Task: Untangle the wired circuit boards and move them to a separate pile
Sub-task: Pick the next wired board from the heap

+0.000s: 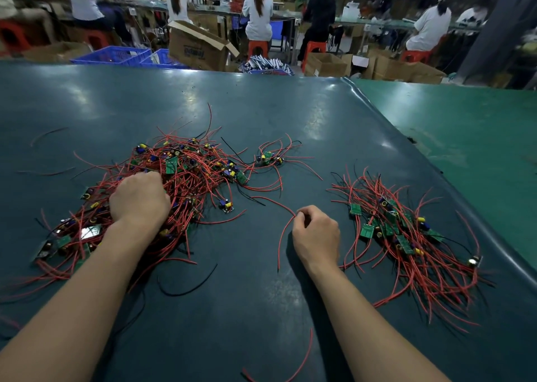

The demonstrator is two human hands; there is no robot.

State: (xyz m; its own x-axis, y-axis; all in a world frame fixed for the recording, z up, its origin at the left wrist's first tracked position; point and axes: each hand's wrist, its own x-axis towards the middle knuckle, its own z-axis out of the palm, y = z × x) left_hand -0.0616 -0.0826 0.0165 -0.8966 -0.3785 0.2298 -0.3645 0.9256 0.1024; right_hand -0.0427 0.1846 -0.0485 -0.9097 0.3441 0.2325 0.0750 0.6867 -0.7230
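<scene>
The left hand (139,198) is lying knuckles-up on the big tangle of boards and wires (162,187), its fingers curling down into the red strands so that the fingertips are hidden among them; they are gripping a bunch of wire, though exactly which board is caught under them cannot be told. Green boards with yellow and blue parts are sitting all around those fingers, both beyond them and back toward the wrist. Farther out and to the right of the fingers, a small cluster of boards (268,157) is lying apart from the tangle on the dark mat (261,105). The right hand (315,233) is resting on the mat with its fingers curling inward, the thumb and forefinger pinching a single red wire (281,238); from the pinch the wire is running out beyond the fingertips toward the tangle and also bending back toward the person, beside the wrist. To the right of this hand, well apart from its fingers, the sorted pile (406,236) of boards is lying with its wires fanning out.
</scene>
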